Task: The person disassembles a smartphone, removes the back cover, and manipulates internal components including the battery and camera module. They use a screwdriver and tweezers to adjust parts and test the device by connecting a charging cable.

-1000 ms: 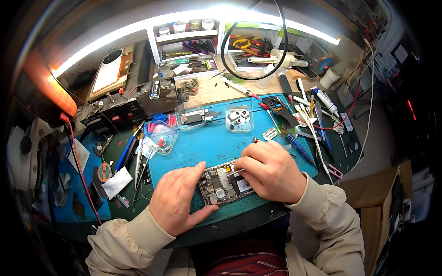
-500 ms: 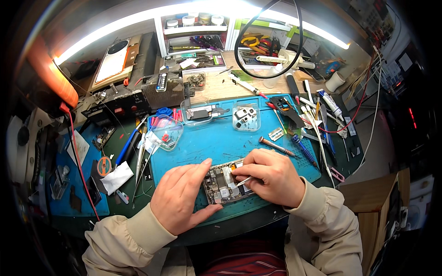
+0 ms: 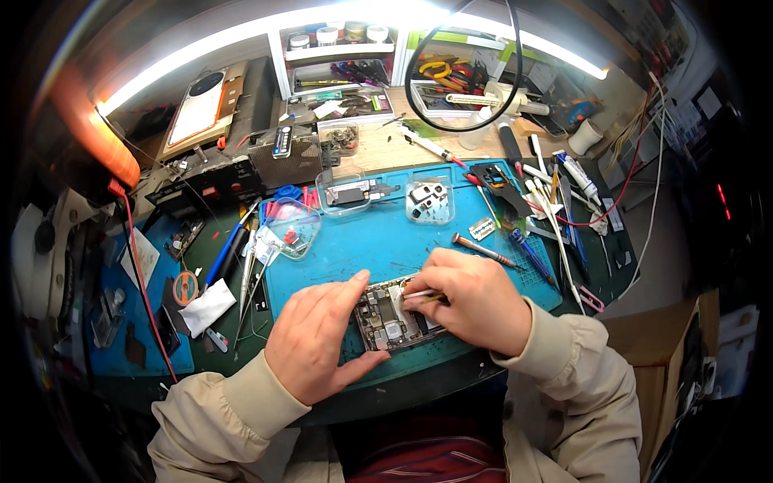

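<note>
Two clear plastic trays sit at the blue mat's far edge on the surface. The left hand, fingers spread, steadies the opened phone lying on the mat; the right hand pinches tweezers over it.

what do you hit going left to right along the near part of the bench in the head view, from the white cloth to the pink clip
white cloth → left hand → opened phone → tweezers → right hand → blue-handled screwdriver → pink clip
</note>
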A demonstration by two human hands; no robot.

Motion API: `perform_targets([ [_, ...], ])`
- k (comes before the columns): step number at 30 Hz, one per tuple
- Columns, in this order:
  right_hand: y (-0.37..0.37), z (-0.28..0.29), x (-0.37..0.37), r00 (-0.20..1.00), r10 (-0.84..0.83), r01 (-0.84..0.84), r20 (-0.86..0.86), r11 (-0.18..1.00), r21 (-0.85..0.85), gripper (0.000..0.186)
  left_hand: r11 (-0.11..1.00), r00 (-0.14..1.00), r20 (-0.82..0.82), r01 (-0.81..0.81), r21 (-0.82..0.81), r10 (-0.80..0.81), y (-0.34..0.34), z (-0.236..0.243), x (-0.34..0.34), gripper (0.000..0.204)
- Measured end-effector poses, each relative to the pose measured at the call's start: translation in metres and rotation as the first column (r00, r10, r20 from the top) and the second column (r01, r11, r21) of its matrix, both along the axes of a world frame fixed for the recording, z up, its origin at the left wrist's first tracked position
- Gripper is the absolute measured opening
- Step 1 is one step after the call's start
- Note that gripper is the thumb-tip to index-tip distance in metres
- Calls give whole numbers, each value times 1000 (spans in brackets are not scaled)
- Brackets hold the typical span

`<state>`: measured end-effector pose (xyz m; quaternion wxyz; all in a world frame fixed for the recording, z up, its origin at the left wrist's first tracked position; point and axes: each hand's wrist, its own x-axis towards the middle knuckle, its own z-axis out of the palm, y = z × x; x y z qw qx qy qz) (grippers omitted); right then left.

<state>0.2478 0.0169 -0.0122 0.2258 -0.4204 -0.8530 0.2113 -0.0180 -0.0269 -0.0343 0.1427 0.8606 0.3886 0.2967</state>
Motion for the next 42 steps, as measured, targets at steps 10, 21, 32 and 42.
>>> perform_targets([
  [10,36,20,-6,985,132,-92,113,948,-305,19,1000,1000,-9,2,2,-2,1,2,1,102],
  [21,48,23,-6,984,157,-98,78,863,-496,19,1000,1000,-7,9,-23,-9,1,7,1,104],
  [32,42,22,-3,994,106,-73,35,855,-513,21,1000,1000,-6,-2,-18,2,1,6,3,106],
  [42,6,9,16,989,149,-149,-14,972,-179,15,1000,1000,-13,22,11,-22,2,3,2,107],
])
